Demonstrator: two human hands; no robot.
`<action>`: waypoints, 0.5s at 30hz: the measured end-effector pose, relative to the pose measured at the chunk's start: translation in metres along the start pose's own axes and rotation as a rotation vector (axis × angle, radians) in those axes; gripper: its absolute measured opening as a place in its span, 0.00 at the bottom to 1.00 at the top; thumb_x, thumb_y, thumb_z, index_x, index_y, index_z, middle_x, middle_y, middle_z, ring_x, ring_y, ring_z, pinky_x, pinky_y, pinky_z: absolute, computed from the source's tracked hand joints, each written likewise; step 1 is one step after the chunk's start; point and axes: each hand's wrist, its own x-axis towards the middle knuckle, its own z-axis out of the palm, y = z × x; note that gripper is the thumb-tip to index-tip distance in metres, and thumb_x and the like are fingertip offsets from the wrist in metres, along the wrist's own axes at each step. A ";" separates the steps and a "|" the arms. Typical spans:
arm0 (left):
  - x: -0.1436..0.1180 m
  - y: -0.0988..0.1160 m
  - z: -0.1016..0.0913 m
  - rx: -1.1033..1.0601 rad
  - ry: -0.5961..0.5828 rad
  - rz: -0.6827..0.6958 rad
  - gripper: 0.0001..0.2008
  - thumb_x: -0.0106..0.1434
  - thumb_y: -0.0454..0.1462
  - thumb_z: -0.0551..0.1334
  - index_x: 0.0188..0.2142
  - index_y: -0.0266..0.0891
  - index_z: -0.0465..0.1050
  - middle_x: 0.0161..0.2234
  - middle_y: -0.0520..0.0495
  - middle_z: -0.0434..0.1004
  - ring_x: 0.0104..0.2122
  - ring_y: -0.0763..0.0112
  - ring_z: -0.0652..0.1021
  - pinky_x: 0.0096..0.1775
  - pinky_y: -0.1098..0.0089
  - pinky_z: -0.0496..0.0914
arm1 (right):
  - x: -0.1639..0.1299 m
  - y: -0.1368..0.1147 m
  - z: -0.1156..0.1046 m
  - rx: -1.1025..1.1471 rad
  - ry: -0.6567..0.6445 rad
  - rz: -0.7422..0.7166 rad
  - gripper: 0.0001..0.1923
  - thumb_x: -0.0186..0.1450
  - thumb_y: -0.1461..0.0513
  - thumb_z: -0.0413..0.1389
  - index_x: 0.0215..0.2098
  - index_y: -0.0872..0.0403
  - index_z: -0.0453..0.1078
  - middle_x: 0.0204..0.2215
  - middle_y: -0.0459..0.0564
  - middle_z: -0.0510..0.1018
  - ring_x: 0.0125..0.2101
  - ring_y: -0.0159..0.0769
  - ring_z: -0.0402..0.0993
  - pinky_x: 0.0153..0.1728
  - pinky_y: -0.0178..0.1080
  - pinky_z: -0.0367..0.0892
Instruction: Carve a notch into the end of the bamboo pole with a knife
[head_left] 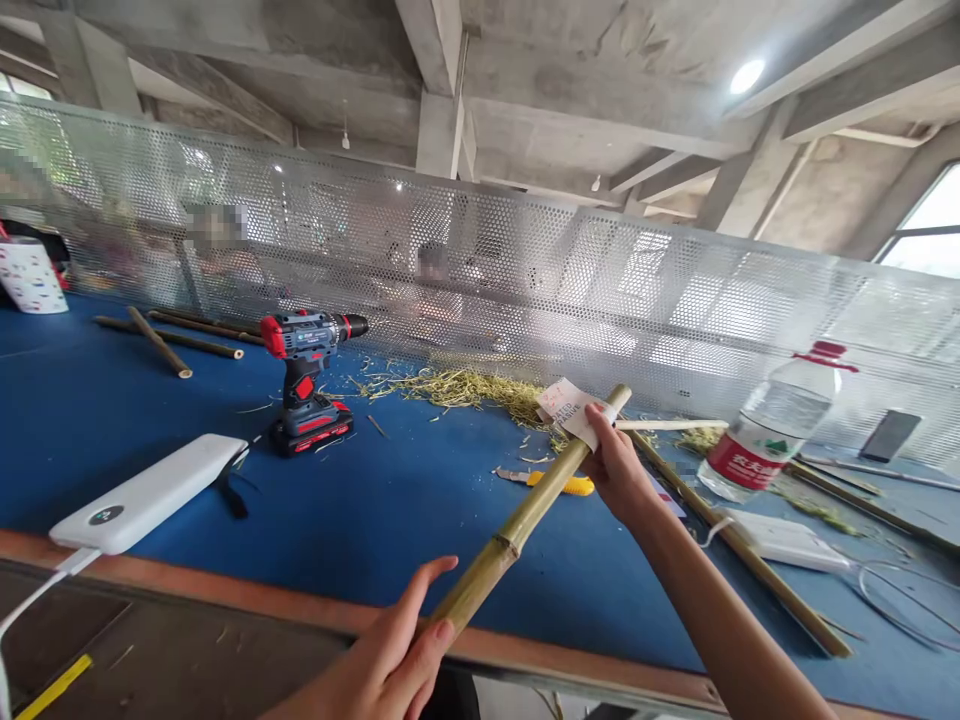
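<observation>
Head view: left hand [390, 650] cups the near end of a long green-yellow bamboo pole [525, 515] above the blue table [390, 510]; right hand [619, 470] clamps its far end with white sandpaper [568, 407].

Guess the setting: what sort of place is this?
Probably a craft workshop for bamboo work: a red-and-black cordless drill stands on the blue-covered workbench, pale bamboo shavings lie scattered, and the left hand and right hand hold a long bamboo pole.
</observation>
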 end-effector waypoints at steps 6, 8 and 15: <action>0.012 -0.005 -0.009 -0.291 -0.251 -0.070 0.52 0.64 0.74 0.56 0.75 0.49 0.47 0.27 0.60 0.63 0.14 0.81 0.55 0.14 0.78 0.51 | 0.001 0.001 0.010 0.068 0.030 -0.012 0.28 0.52 0.43 0.73 0.31 0.49 0.63 0.17 0.34 0.57 0.17 0.23 0.41 0.14 0.32 0.39; 0.014 -0.003 -0.013 -0.364 -0.300 -0.103 0.45 0.66 0.72 0.56 0.69 0.47 0.56 0.26 0.61 0.60 0.13 0.82 0.53 0.13 0.78 0.50 | 0.001 0.002 0.014 0.079 0.056 -0.018 0.28 0.52 0.44 0.72 0.30 0.48 0.61 0.16 0.33 0.55 0.17 0.24 0.41 0.14 0.32 0.39; 0.002 -0.005 -0.013 0.041 -0.011 0.010 0.39 0.76 0.62 0.53 0.78 0.53 0.46 0.33 0.53 0.70 0.22 0.76 0.67 0.24 0.77 0.67 | 0.009 -0.016 0.014 0.103 0.244 -0.086 0.24 0.52 0.47 0.70 0.30 0.48 0.61 0.19 0.36 0.60 0.19 0.27 0.54 0.16 0.34 0.51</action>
